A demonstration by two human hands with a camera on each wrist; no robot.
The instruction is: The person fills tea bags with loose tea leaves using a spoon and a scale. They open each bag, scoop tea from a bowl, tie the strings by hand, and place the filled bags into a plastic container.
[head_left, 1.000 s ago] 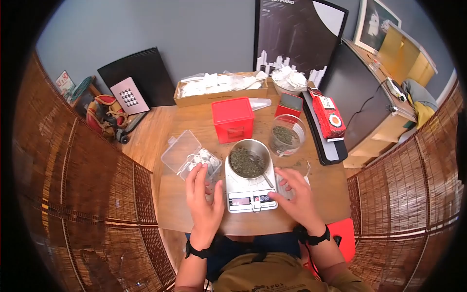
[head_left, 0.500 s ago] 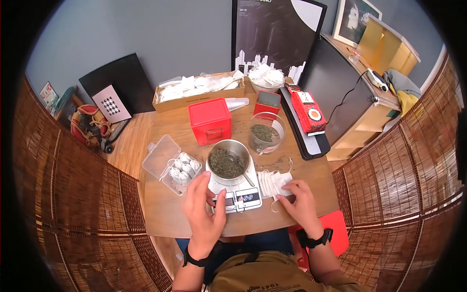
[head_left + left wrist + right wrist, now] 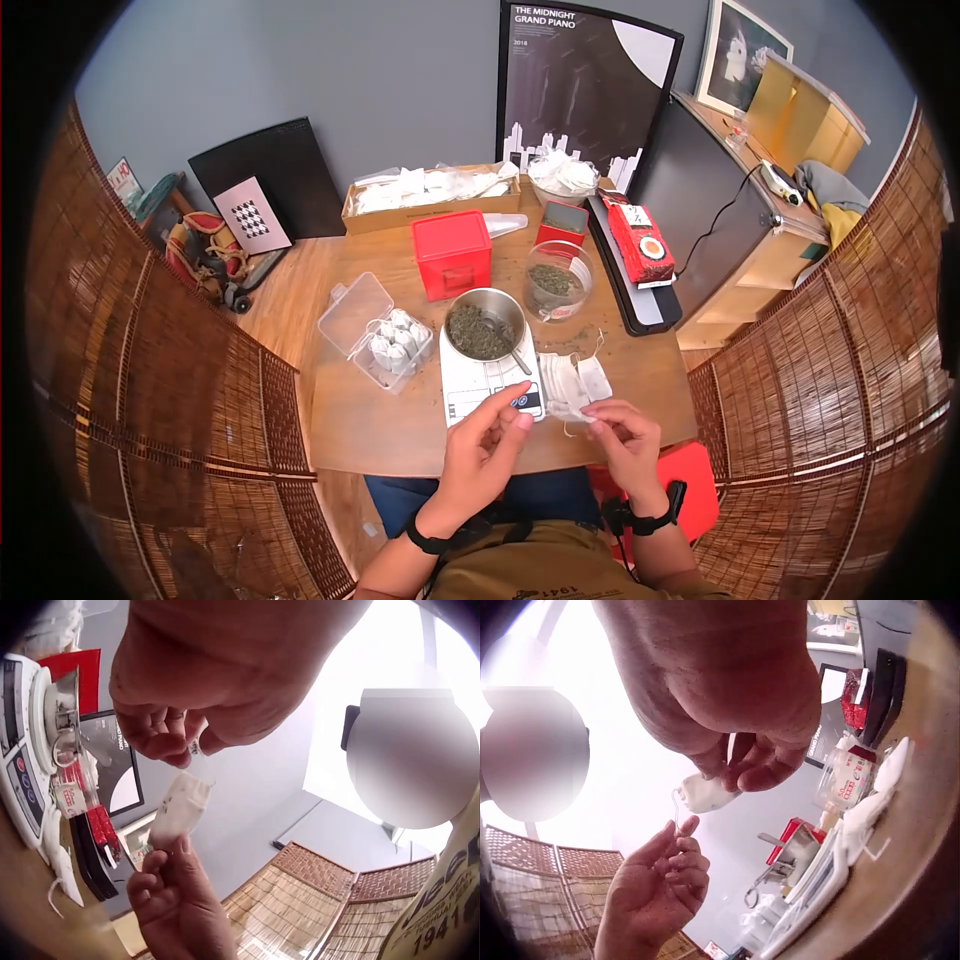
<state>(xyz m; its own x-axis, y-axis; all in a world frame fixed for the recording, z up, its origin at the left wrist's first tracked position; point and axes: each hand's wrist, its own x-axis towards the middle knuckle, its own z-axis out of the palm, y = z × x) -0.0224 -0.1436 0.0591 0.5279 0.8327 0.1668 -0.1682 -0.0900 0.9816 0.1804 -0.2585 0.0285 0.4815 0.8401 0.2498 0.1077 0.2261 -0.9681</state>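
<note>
My right hand (image 3: 632, 448) pinches one end of a flat white drawstring tea bag (image 3: 182, 810) between thumb and fingers, raised in front of me. My left hand (image 3: 485, 455) is at the bag's other end; in the right wrist view its thumb and index finger pinch the bag's string (image 3: 676, 806). Below and left of the right hand's bag, a stack of white tea bags (image 3: 567, 378) lies beside the kitchen scale (image 3: 465, 385). A steel pot (image 3: 485, 325) of dried leaves, with a spoon (image 3: 520, 358) in it, stands on the scale.
An open clear box (image 3: 400, 375) of filled bags lies left of the scale. Behind are a red canister (image 3: 452, 255), a clear tub (image 3: 560, 285) of leaves, a small red tin (image 3: 564, 222) and a cardboard box (image 3: 430, 200) of white packets. A black tray (image 3: 650, 312) bears a red package (image 3: 642, 245).
My right hand reached to the stack of bags and drew one toward me. My left hand left the area by the clear box, moved right, and took the bag's string.
</note>
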